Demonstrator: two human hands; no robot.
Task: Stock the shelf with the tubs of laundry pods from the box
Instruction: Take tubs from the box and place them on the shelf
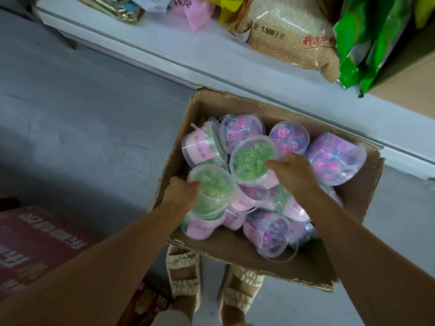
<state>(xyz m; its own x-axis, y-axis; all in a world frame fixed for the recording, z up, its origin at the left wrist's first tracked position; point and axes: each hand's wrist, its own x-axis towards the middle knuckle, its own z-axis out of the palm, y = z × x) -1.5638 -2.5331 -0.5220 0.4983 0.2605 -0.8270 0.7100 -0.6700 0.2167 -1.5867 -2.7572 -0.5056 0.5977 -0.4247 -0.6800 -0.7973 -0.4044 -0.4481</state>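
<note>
An open cardboard box stands on the floor, holding several clear tubs of laundry pods with pink labels. My left hand grips a tub of green pods at the box's left side. My right hand grips a second tub of green pods near the middle. Tubs of pink and purple pods lie around and beneath them, some tipped on their sides. The white shelf runs just behind the box.
On the shelf lie a sack of rice, a green bag, a pink packet and a brown carton. A red carton sits at the lower left. My sandalled feet stand against the box's near edge.
</note>
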